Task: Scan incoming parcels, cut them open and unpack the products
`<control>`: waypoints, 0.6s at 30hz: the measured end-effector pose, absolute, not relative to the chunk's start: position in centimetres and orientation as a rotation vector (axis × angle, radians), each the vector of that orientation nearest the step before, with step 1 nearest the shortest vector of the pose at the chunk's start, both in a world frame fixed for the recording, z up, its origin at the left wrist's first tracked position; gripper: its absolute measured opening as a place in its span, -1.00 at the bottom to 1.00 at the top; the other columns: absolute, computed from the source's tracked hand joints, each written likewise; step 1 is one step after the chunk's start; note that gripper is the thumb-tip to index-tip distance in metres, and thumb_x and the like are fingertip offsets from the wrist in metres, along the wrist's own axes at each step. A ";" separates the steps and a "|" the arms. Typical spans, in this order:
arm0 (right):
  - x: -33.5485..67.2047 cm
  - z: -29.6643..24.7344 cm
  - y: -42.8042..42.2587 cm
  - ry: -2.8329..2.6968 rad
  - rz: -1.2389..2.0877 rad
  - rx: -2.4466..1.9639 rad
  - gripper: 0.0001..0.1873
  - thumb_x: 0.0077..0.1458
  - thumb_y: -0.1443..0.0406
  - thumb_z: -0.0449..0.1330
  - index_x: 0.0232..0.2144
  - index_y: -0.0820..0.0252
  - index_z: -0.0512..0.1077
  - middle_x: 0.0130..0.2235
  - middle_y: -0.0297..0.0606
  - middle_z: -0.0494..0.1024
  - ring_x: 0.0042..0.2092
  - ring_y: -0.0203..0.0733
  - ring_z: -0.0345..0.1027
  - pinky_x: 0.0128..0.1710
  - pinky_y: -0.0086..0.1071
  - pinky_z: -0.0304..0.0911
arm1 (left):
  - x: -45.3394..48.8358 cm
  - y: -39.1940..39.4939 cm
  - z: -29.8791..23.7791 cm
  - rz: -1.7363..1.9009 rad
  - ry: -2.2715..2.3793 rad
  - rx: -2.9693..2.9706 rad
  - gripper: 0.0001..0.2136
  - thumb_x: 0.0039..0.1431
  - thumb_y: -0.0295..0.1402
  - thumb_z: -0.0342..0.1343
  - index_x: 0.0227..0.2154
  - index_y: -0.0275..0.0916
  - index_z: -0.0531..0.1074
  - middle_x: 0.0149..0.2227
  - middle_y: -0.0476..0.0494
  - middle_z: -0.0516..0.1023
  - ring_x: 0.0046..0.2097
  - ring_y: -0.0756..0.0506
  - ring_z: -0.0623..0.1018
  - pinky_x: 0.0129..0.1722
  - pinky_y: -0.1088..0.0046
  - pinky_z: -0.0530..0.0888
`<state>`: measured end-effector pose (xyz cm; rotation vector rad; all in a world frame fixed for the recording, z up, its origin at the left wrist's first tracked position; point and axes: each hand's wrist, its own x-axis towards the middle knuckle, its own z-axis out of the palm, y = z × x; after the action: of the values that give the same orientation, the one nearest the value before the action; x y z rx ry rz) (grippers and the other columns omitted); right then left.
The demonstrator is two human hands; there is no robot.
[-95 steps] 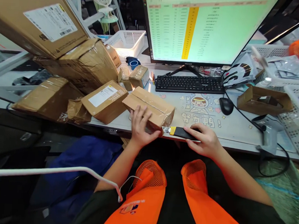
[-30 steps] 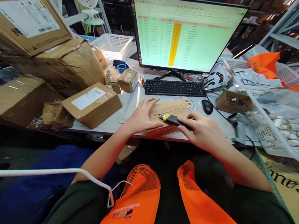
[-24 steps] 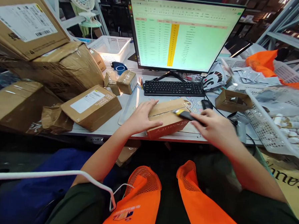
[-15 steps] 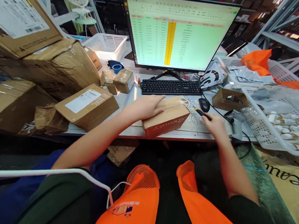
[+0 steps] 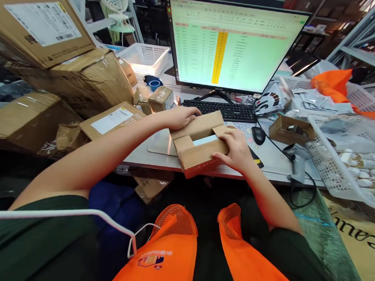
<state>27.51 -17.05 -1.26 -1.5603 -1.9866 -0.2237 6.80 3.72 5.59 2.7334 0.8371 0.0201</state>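
Observation:
A small cardboard box (image 5: 196, 157) sits at the desk's front edge with its top flaps parted; something pale blue shows inside. My left hand (image 5: 180, 116) grips the far flap and holds it raised. My right hand (image 5: 235, 149) is closed on the near flap at the box's right side. The utility knife (image 5: 255, 158), black with a yellow end, lies on the desk mat just right of my right hand, mostly hidden behind it.
Taped parcels (image 5: 84, 78) pile up at the left. A monitor (image 5: 233, 44), keyboard (image 5: 223, 111) and mouse (image 5: 258, 135) stand behind the box. A barcode scanner (image 5: 295, 156), an open carton (image 5: 288, 128) and a white basket (image 5: 346, 157) of small items are at right.
My right hand drew the knife across the box top, laid it on the desk at right, then came back to the box. Both hands have pulled the flaps apart.

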 end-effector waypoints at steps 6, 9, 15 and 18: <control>28.8 -6.2 -21.5 -1.856 -0.390 -1.475 -0.72 0.23 -0.01 0.27 -0.14 -0.04 0.54 -0.12 -0.09 0.58 0.02 0.18 0.48 0.15 0.21 0.29 | 4.6 1.1 4.1 0.286 0.906 2.852 -0.54 0.48 -0.26 -0.14 0.26 -0.29 0.47 0.17 -0.45 0.59 0.17 -0.35 0.59 0.18 0.04 0.47; 28.8 -5.1 -23.7 -1.930 -0.280 -1.362 -0.64 0.30 -0.01 0.19 -0.02 -0.01 0.57 0.03 -0.02 0.60 0.13 0.22 0.48 0.12 0.16 0.36 | 2.4 -4.0 3.8 0.511 0.506 2.982 -0.60 0.49 -0.21 -0.07 0.19 -0.16 0.53 0.28 -0.37 0.53 0.36 -0.36 0.45 0.36 -0.08 0.31; 28.9 5.1 -20.0 -2.036 0.019 -1.880 -0.61 0.35 -0.05 0.17 -0.18 0.11 0.57 -0.11 -0.05 0.63 -0.13 0.05 0.54 -0.08 -0.13 0.42 | 0.8 -7.5 -2.5 0.826 0.330 2.807 -0.56 0.36 0.09 -0.05 -0.13 -0.12 0.57 -0.02 -0.32 0.64 0.17 -0.34 0.56 0.36 -0.16 0.30; 28.4 7.1 -15.6 -2.085 0.173 -2.129 -0.44 0.11 -0.14 0.37 -0.07 0.13 0.49 -0.16 -0.04 0.65 -0.22 0.08 0.52 -0.22 -0.19 0.39 | 0.8 -7.2 -5.7 1.074 0.752 2.699 -0.39 0.00 0.46 0.07 -0.45 -0.05 0.39 -0.36 -0.20 0.47 -0.09 -0.36 0.56 0.20 -0.29 0.37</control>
<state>28.41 -15.64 7.09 -2.1286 -2.0850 0.1731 0.75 -7.21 -5.74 2.6993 0.7518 1.0736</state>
